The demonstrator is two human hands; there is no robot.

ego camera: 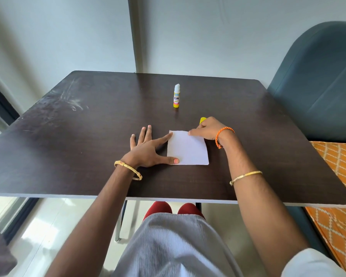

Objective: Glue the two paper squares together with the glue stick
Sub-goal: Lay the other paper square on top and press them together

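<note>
While the left hand (146, 148) lies flat w/ fingers spread, its forefinger tip touches the paper (188, 148) at the far-left corner and the thumb presses the near-left corner, prob. to pin the sheet so it can't slide; only one white square shows, so whether the 2nd lies under it I can't tell; the right hand (206, 129) sits at the paper's 1 o'clock corner, thumb and curled fingers pinching the far edge, seemingly to line up or press that edge; a yellow bit (202, 119) pokes out beyond the knuckles at 12 o'clock of that hand, maybe the glue cap, but too hidden to say if it's held or just lying there; the glue stick (176, 95) stands upright and uncapped, white tip showing, at 12 o'clock from the paper and well apart from it, parked out of the hands' way yet reachable; the paper lies flat on the table (68, 146), near-centre, close to the person; no containers in view, nothing holding anything; judging by the flat sheet and idle stick, glueing looks done or nearly so, pressing being the step in hand.
</note>
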